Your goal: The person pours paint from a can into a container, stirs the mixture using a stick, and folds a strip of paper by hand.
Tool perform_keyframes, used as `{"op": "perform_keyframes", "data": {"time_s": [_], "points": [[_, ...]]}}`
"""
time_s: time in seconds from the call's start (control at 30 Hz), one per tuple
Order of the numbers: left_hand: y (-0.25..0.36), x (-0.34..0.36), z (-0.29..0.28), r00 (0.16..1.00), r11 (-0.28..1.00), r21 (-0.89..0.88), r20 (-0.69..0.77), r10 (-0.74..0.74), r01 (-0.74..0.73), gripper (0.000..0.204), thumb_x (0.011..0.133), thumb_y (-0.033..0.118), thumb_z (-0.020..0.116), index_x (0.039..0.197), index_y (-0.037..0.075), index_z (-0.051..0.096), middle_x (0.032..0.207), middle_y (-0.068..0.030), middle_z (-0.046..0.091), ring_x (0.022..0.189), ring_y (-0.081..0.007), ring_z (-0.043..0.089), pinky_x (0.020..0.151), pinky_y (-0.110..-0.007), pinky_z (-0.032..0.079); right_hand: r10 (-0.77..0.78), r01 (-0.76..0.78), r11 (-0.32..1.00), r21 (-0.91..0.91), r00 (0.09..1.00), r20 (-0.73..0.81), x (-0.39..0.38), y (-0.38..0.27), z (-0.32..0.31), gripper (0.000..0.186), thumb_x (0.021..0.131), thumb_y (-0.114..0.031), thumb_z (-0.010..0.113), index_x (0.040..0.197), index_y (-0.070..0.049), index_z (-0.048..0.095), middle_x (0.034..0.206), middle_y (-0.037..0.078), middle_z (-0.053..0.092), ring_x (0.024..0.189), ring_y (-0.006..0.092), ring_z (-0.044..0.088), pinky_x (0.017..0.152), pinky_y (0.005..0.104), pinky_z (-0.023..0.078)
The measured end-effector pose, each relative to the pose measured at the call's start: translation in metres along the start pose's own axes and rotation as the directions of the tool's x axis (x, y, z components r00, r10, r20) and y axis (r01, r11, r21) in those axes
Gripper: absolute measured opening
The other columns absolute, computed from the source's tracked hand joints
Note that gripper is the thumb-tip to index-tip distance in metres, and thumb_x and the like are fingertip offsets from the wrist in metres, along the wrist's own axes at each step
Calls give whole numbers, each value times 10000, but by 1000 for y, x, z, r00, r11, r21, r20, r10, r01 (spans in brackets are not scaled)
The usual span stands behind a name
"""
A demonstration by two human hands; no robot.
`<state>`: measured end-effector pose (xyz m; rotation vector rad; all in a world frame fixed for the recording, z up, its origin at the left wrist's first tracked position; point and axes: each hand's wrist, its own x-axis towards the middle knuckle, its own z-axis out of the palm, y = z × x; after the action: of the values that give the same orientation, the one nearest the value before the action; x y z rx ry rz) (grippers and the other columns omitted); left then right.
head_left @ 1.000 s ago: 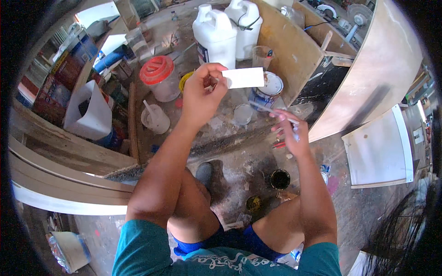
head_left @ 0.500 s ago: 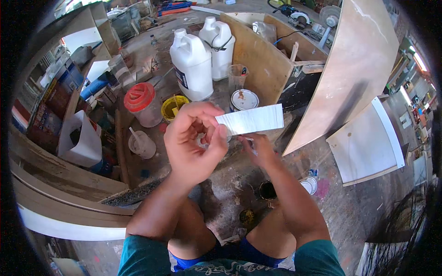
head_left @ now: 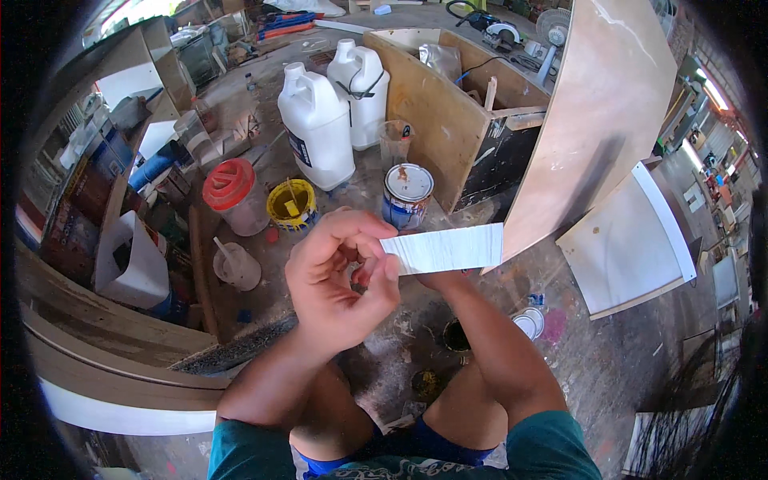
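My left hand (head_left: 340,280) is raised in front of me. Its thumb and fingertips pinch the left end of a flat white strip (head_left: 448,249), which is marked with fine grey streaks and tilts slightly up to the right. Behind and below that strip is my right hand (head_left: 445,279); its fingers are hidden, so what it holds does not show. Just beyond the strip stands a closed paint can (head_left: 409,196) with a stained white lid. A yellow tub (head_left: 291,204) with a stick in it sits farther left.
Two white jugs (head_left: 318,136) stand beyond the tub, near a wooden box (head_left: 428,104). A red-lidded container (head_left: 232,196) and a white cup (head_left: 237,266) are at left. A large plywood panel (head_left: 600,104) leans at right. Open cans (head_left: 528,323) are on the floor near my right forearm.
My left hand and the strip have come down a little. My right hand, partly seen before with a thin object at its fingers, is now mostly covered by the strip. The view has shifted slightly.
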<state>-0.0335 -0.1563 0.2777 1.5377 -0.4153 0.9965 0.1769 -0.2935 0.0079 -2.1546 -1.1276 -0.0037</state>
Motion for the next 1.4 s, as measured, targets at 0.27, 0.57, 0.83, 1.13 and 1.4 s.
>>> {"op": "perform_keyframes", "data": {"time_s": [0.27, 0.57, 0.83, 1.13, 1.4], "points": [[4, -5, 1, 968, 964, -89, 27, -248, 250, 281, 898, -46, 688, 1163, 12, 615, 869, 39, 575, 730, 6, 502, 631, -166, 393, 253, -250, 965, -77, 967, 35, -8, -31, -26, 437, 892, -356, 707, 1257, -116, 694, 1127, 216, 733, 1086, 403, 699, 926, 496, 564], [0, -9, 12, 916, 890, -219, 140, -377, 400, 262, 934, -38, 666, 1175, 31, 590, 896, 37, 574, 793, -1, 539, 686, -174, 426, 363, -303, 893, 332, 922, -137, -10, -58, -104, 428, 890, -132, 706, 1311, -84, 643, 1148, 254, 720, 1063, 339, 731, 873, 412, 598], [-11, -20, 19, 856, 851, -163, 244, -456, 500, 328, 900, -70, 694, 1137, 81, 524, 944, 25, 617, 757, 14, 530, 622, -166, 387, -202, 161, 351, 923, 975, -93, -46, -162, -182, 726, 854, -147, 800, 1493, -2, 487, 1552, 217, 486, 1413, 327, 501, 1148, 474, 421], [-12, -29, 38, 817, 834, -138, 339, -467, 534, 304, 888, -56, 725, 1102, 76, 554, 885, 40, 624, 680, 17, 510, 579, -167, 368, -309, 349, 100, 932, 901, -304, -56, -163, -180, 648, 838, -201, 803, 1410, 18, 590, 1382, 238, 638, 1422, 408, 471, 1186, 530, 347], [-13, -36, 37, 835, 907, -16, 398, -380, 420, 294, 859, -20, 781, 1051, 69, 578, 851, 2, 666, 636, -8, 577, 521, -183, 362, -315, 429, 112, 896, 871, -378, -57, -162, -177, 423, 877, -317, 794, 1224, -86, 722, 1178, 210, 735, 1231, 454, 577, 1102, 651, 360]]}}
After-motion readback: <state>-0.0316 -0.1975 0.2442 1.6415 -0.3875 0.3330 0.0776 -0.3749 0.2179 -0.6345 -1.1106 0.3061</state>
